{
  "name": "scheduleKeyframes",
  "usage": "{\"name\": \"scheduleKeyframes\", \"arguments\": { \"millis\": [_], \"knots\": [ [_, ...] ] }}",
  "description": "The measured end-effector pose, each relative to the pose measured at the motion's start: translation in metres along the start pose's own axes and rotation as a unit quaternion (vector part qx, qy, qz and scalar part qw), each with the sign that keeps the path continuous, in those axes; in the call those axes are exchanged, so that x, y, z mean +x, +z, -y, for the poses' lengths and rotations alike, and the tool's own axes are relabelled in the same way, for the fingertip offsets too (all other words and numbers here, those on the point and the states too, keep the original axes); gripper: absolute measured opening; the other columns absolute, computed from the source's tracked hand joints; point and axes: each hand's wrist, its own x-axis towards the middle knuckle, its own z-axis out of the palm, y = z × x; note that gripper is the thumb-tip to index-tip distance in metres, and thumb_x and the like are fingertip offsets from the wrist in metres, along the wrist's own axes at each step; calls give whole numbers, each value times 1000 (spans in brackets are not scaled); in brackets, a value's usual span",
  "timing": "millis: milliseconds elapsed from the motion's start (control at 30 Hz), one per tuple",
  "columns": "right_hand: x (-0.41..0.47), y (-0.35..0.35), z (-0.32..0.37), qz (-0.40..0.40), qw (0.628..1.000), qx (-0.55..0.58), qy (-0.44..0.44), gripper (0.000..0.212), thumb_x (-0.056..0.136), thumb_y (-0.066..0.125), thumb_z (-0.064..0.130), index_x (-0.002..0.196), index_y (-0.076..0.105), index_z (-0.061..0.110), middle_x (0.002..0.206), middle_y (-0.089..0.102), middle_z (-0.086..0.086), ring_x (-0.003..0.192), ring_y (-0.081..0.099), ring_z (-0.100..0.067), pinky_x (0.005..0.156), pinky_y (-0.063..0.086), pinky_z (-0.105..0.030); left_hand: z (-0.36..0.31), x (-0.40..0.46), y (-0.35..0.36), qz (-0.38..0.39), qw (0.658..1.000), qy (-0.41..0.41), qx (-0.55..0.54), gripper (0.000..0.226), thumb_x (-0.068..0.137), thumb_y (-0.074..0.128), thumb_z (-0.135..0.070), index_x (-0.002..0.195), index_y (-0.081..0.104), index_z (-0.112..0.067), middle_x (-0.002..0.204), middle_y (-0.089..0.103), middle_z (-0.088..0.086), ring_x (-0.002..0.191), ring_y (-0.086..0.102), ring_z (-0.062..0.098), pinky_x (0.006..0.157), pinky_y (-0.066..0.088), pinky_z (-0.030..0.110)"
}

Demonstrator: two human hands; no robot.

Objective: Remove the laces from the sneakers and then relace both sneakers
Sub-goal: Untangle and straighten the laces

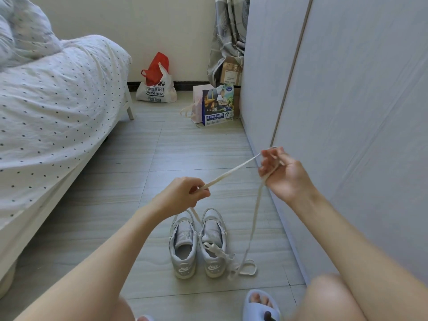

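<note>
Both sneakers [199, 244] on floor [115, 205] between my knees, eyelets look bare. One loose lace [222, 256] lies across right shoe. My left hand [183, 193] pinches other lace [231, 171], my right hand [281, 172] grips it, stretched between. Removal seemingly done; relacing both ahead.

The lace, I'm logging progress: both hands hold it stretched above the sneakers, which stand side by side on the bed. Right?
Not quite. The head view shows the sneakers on the tiled floor, not the bed. The left hand and right hand do hold the lace stretched.
</note>
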Motion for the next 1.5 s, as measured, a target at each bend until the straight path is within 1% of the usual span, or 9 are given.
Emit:
{"name": "scheduleKeyframes", "arguments": {
  "millis": [167,267,400,500,733,967,1067,1233,1500],
  "knots": [
    [15,-34,12,-151,983,31,-103,24,102,36,15,79,45,13,89,59,-7,96,58,-20,82,48,-30,9,-1,-11,-4,1000,-22,-1,12,90,60,-28,83,66,-20,69,62,-3,65,59,9,58,42,12],
    [16,-46,6,-165,963,-171,-123,24,100,42,12,77,50,11,82,56,-8,79,57,-18,71,47,-31,1,-1,-17,-46,998,14,-28,11,90,60,-26,80,63,-24,65,59,-8,59,57,2,56,41,9],
    [6,-52,-12,-28,781,-618,86,31,96,49,34,87,62,8,82,64,-6,67,61,-16,65,49,-28,-26,-1,-20,-71,980,78,-167,12,83,62,-33,79,66,-23,55,57,-9,52,54,4,58,47,16],
    [5,-40,-30,46,680,-726,95,27,91,58,34,108,55,14,102,61,-2,86,61,-15,76,50,-29,-42,-2,-17,-65,970,109,-207,22,76,59,-45,80,67,-24,56,60,-11,54,56,5,59,49,17],
    [-8,-18,-84,249,669,-681,164,55,84,69,32,132,49,15,131,52,-1,113,51,-10,90,41,-17,-50,-1,-22,-155,945,92,-274,9,87,62,-16,83,68,-19,56,61,-8,53,57,9,60,54,24],
    [-4,-8,-137,237,739,-621,112,57,85,67,35,134,44,19,130,50,-1,122,47,-14,100,39,-27,-65,-11,-33,-183,907,85,-369,11,90,59,-15,86,68,-12,56,59,-4,49,57,15,57,57,33],
    [1,-3,-145,246,704,-658,102,25,94,53,34,106,64,15,109,65,-5,102,59,-17,93,46,-34,-70,-12,-36,-186,898,97,-386,11,90,58,-15,87,67,-9,56,59,-4,49,56,15,57,56,33],
    [20,-14,-121,167,706,-671,151,36,102,34,26,75,55,15,73,65,-2,64,59,-13,54,42,-19,-58,-16,-41,-200,909,94,-354,11,89,59,-17,85,68,-13,55,58,-6,45,51,11,49,50,22],
    [30,-71,-38,-50,750,-641,154,28,103,30,23,89,52,11,70,63,-3,55,58,-14,56,39,-23,-16,-15,-40,-200,953,-22,-228,13,90,61,-21,79,68,-18,53,58,-8,43,41,7,44,36,21]
  ]
}}
